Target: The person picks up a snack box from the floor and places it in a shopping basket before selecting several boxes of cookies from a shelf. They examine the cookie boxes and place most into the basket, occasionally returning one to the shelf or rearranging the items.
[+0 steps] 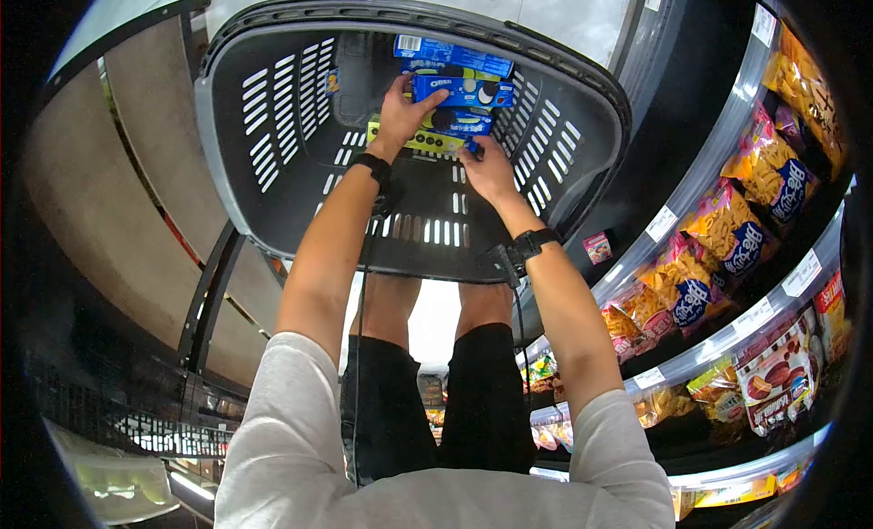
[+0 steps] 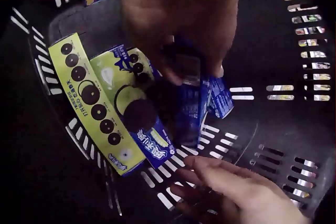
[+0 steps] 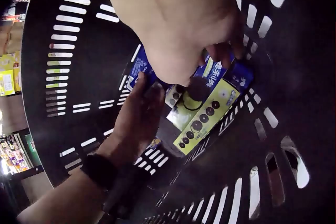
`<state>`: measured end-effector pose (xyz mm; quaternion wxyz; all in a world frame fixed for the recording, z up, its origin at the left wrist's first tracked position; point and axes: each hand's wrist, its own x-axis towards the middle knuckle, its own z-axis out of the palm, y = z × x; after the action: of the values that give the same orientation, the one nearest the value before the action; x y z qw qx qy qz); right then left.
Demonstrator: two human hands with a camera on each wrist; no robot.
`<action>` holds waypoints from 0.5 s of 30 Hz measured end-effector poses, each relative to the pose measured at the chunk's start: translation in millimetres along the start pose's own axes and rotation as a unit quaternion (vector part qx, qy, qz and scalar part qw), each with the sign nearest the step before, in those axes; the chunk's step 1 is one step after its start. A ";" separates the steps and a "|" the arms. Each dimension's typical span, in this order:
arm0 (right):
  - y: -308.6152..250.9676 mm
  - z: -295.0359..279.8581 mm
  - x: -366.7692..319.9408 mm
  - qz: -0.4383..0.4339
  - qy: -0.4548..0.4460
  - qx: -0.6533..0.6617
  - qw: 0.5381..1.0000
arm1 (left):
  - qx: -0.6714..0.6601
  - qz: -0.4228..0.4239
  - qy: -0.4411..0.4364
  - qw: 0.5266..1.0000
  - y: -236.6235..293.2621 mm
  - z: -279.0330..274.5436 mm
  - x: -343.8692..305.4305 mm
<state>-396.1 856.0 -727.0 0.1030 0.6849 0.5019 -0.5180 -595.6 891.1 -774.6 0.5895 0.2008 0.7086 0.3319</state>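
Inside the dark plastic basket [image 1: 418, 261], we see a blue Oreo box [image 1: 477, 92] in the left hand [image 1: 403, 115] of a person in a pale T-shirt and black shorts. The box, a slim rectangular carton, shows white lettering and a dark, cream-filled cookie on its blue face. We see the fingers and thumb of the left hand closed narrowly around it, while the right hand [image 1: 491, 173] bends its fingers at the boxes' near ends; whether it grips one, we cannot tell. More cartons lie close together in the basket, among them a yellow-green box [image 2: 97, 108] with crisp edges and a row of round black cookies. We note the basket's smooth, rigid walls, pierced by rounded slots, and a small packet [image 1: 333, 81] at its left side. To the basket's right, we find curved shelves [image 1: 705, 191] with clear edges, holding glossy, crinkled snack bags [image 1: 732, 229]
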 end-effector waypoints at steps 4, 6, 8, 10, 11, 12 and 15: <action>3.5 -17.8 -5.8 0.006 -0.017 0.033 0.999 | -0.012 -0.021 -0.012 1.000 21.2 -6.1 -26.4; -0.9 -29.5 -10.7 0.025 0.029 0.119 0.992 | -0.049 -0.028 -0.007 0.998 32.0 -10.9 -38.0; -6.1 -43.1 -18.7 -0.013 0.062 0.167 0.984 | -0.082 -0.046 0.004 0.996 51.1 -18.6 -54.9; -17.0 -59.0 -28.4 -0.043 0.080 0.195 0.977 | -0.081 -0.052 0.002 0.995 69.0 -29.9 -71.5; -22.5 -68.3 -35.4 -0.040 0.071 0.210 0.974 | -0.081 -0.062 0.000 0.995 79.4 -35.7 -80.2; -26.9 -77.0 -40.4 -0.038 0.063 0.226 0.971 | -0.099 -0.074 0.012 0.992 89.5 -39.2 -90.9; -32.1 -87.2 -56.7 -0.006 0.052 0.255 0.965 | -0.101 -0.075 -0.016 0.992 119.2 -58.6 -126.7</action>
<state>-366.4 896.0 -630.2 -0.1049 0.7117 0.3618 -0.5930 -636.7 875.1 -596.4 0.6412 0.0916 0.6751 0.3533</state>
